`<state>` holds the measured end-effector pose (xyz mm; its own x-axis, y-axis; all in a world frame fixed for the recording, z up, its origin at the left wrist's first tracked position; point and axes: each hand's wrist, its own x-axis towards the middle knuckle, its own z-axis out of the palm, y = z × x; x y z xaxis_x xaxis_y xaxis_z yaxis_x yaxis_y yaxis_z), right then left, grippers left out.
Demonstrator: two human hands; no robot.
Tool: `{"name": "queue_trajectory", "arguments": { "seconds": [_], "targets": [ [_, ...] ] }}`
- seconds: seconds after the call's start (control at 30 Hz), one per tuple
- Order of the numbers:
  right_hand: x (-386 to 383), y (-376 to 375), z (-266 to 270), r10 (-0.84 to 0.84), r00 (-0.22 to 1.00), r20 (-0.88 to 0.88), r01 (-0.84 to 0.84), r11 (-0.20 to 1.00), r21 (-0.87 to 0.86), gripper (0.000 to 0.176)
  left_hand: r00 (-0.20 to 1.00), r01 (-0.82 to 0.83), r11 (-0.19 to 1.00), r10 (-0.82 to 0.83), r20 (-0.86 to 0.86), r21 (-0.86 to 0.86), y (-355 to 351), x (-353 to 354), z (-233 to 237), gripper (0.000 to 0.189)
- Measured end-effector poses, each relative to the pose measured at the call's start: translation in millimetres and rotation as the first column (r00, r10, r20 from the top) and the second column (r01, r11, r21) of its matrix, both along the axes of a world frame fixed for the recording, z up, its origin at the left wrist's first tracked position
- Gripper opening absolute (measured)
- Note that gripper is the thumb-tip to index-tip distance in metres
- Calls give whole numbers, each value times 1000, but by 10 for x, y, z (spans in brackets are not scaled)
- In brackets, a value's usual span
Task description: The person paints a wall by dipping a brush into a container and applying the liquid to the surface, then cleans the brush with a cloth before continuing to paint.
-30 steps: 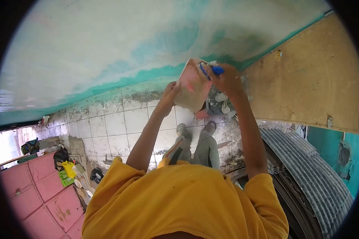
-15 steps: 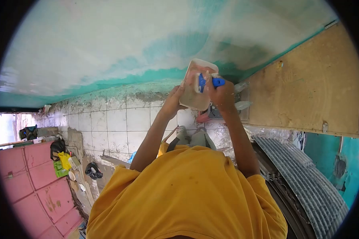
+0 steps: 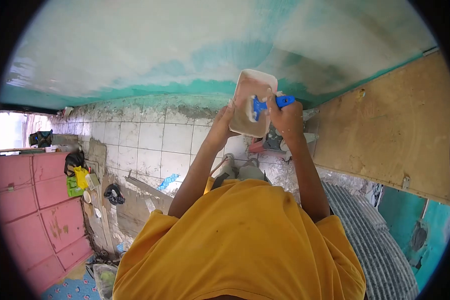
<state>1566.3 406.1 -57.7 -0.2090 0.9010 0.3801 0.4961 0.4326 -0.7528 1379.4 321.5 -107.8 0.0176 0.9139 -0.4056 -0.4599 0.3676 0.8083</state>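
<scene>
My left hand (image 3: 220,128) grips the near left edge of a shallow pale rectangular tray (image 3: 244,126), held tilted above the floor. Whitish paste smears the tray's inside. My right hand (image 3: 288,121) is closed around a blue-handled putty knife (image 3: 259,107), its head coated in pale paste and over the tray. Bits of the paste stick to my right fingers. Ahead stands a teal wall (image 3: 185,55) largely covered by a whitish coat, with teal showing through in patches.
Dirty white floor tiles (image 3: 150,135) run along the wall's foot. A brown board (image 3: 380,120) stands at right, above corrugated sheets (image 3: 370,240). Low by my right hand lies a reddish container (image 3: 256,146). Pink panels (image 3: 50,210), bags (image 3: 81,176) and planks are at left.
The view has shifted slightly, showing more floor at the lower left. My right hand and the putty knife have moved a little to the right over the tray; both hands keep their grips.
</scene>
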Motion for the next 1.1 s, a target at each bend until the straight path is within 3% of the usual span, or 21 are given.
{"name": "queue_trajectory", "arguments": {
  "seconds": [0.07, 0.13, 0.27, 0.33, 0.37, 0.43, 0.53, 0.67, 0.77, 0.83, 0.87, 0.97, 1.03, 1.1],
  "targets": [
    [71, 38, -23, 26, 999, 35, -26, 1000, 3, 30, 1000, -3, 1000, 2, 30, 17, -21, 34, 35, 77],
    [103, 88, 30, -60, 983, 171, 61, 998, 4, 29, 995, -59, 998, 57, -76, -19, -55, 114, 38, 77],
    [49, 74, -30, 71, 997, -6, -70, 993, 94, 31, 997, -60, 998, 60, -44, 5, -72, 163, 37, 77],
    [105, -27, 81, 125, 989, -85, -133, 986, -100, 38, 998, -54, 997, 52, 40, 59, -78, 168, 117, 76],
    [114, 13, 70, 132, 988, -85, -140, 985, -99, 38, 997, -62, 996, 59, 40, 59, -88, 188, 111, 76],
    [145, 87, 29, -71, 991, 110, 79, 995, -64, 38, 993, -101, 995, 100, -60, -23, -149, 272, 88, 84],
    [26, 27, -29, 76, 997, 31, -75, 997, -32, 36, 989, -144, 990, 144, -19, -2, -175, 251, 80, 84],
    [-95, -12, -37, 118, 993, 27, -117, 993, -28, 34, 986, -162, 983, 158, 54, 87, -208, 18, 83, 76],
    [-363, 38, 32, 20, 994, 107, -18, 1000, -13, 34, 990, -140, 990, 141, -23, 23, -220, -161, 55, 86],
    [-635, -27, -19, 155, 986, -60, -153, 988, 23, 32, 988, -151, 988, 152, -37, 16, -214, -352, 45, 86],
    [-704, -55, -14, 151, 987, -57, -150, 988, 25, 32, 988, -148, 989, 149, -34, 17, -216, -465, 37, 86],
    [-976, -95, 35, 95, 995, 15, -95, 995, -14, 30, 985, -167, 982, 164, 45, 84, -228, -815, 84, 80],
    [-1244, -40, 82, 34, 991, 132, -33, 999, -7, 30, 990, -144, 989, 144, 8, 19, -236, -1002, 71, 79],
    [-1476, -63, 150, 46, 995, 85, -47, 999, 0, 30, 990, -143, 990, 143, 6, 11, -233, -1249, 97, 79]
  ]
}}
